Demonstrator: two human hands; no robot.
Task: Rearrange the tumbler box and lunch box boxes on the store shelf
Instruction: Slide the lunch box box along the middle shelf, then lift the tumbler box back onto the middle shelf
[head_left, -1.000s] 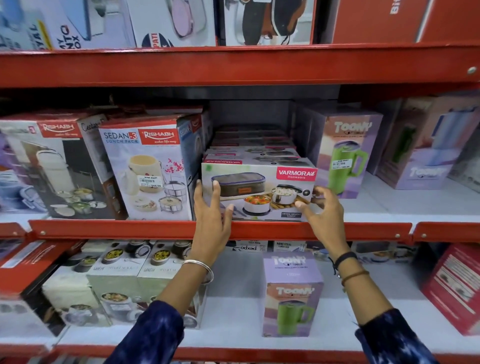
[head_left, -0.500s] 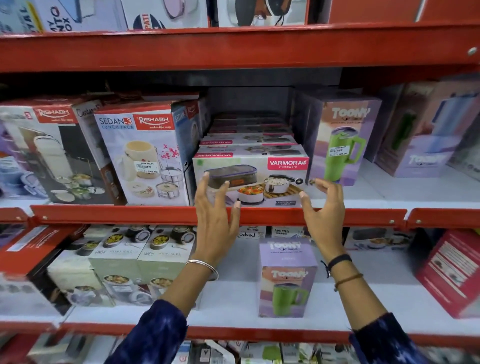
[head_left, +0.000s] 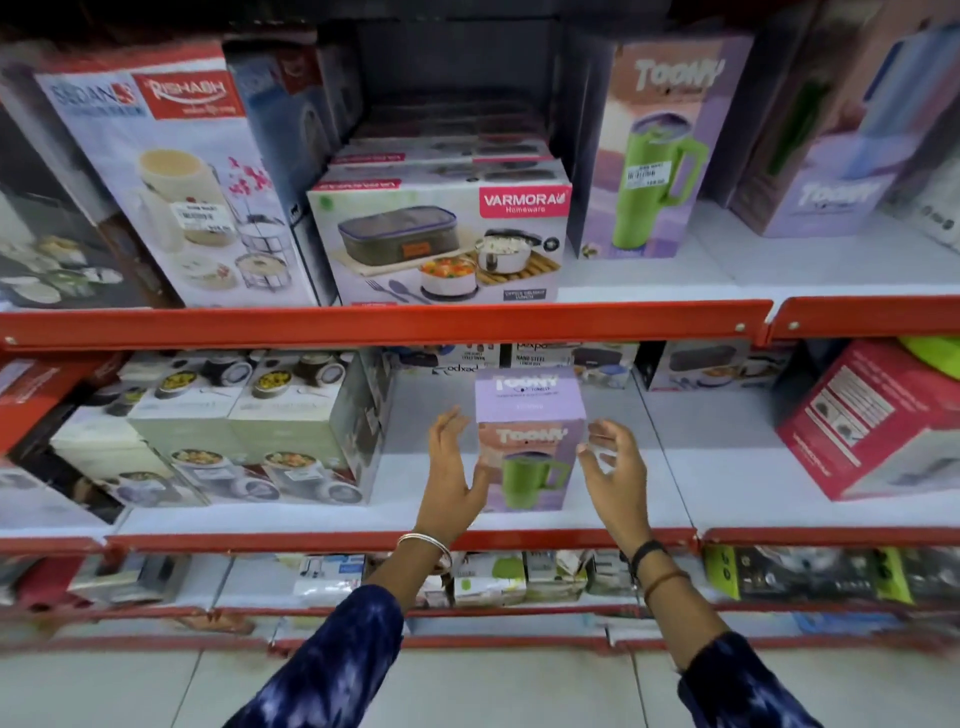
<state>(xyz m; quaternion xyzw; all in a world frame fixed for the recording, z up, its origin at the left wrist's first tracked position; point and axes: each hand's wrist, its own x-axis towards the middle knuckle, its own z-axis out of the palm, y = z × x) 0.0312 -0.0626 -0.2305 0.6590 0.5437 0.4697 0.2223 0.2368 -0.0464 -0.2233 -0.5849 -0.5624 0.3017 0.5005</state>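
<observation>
Now both hands flank the purple tumbler box (head_left: 530, 441), which stands upright on the middle shelf (head_left: 727, 483). Left hand (head_left: 454, 478) is spread with its palm at the box's left side; right hand (head_left: 613, 478) is curled loosely open near its right side. Contact is unclear. Up on the far shelf sits the lunch box (head_left: 441, 239).

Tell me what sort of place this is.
Most likely a homeware shop aisle: red metal shelf rails, boxed goods such as the white Varmora lunch box carton, and a price sticker on the tall purple Toony tumbler box.
</observation>
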